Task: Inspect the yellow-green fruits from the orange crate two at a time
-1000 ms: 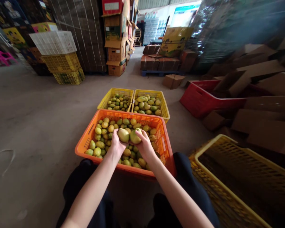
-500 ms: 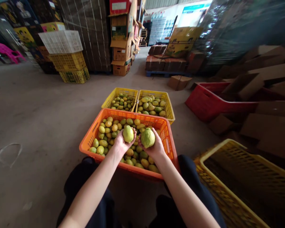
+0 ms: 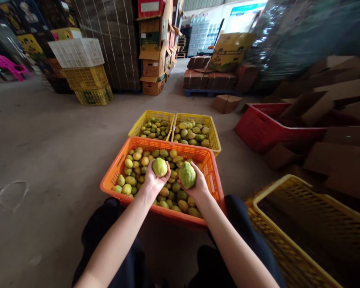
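Note:
My left hand holds a smooth yellow-green fruit in its palm, fingers curled round the far side. Just to the right, my right hand grips a greener, bumpy fruit. Both hands are above an orange crate filled with several yellow and green fruits. Behind it, touching side by side, stand a left yellow crate with smaller fruits and a right yellow crate with larger ones.
A large yellow basket stands near my right knee. Beyond it are a red crate and cardboard pieces. Stacked crates stand at the back left, and cartons on a blue pallet at the back.
The fruit in my left hand has moved slightly left and up and is turned differently. My right hand has tilted its fruit a little; the two fruits are farther apart.

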The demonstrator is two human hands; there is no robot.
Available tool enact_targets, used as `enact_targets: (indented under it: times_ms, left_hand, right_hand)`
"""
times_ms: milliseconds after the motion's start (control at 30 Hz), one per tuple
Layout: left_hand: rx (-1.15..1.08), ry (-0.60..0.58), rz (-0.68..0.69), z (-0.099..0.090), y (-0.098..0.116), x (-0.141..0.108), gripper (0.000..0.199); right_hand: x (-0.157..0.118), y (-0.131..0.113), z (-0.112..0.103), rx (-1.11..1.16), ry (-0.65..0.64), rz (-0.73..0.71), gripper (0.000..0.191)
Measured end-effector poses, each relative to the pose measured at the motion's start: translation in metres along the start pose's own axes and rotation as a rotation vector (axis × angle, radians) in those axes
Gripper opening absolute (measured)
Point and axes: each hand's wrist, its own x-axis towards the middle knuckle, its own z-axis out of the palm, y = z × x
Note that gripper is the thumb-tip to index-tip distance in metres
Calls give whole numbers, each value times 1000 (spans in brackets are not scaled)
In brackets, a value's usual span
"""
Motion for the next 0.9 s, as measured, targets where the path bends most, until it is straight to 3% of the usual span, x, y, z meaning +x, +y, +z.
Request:
enact_targets:
  times_ms: [133,333,533,633,767,900]
  left_hand:
    - [-50,-27,-45,1,-3,2,22]
    - [4,54,106,5,-3,0,8]
    - [30,76,-69,1,-6,3,20]
    - [49,61,-59,0,-7,4,20]
    - [81,130,18,1,-5,3,14]
    - [15,150,-40,0,-4,3,18]
  right_hand:
    - [6,6,-3,55,56,49,18]
    - [4,4,-3,37,51,16,8]
    - [5,5,-3,42,92,68,18]
    - [5,7,-3,61,117,93,17]
    - [5,7,-5,67,177,39,7]
    - [8,4,-8,32,164,54,13]
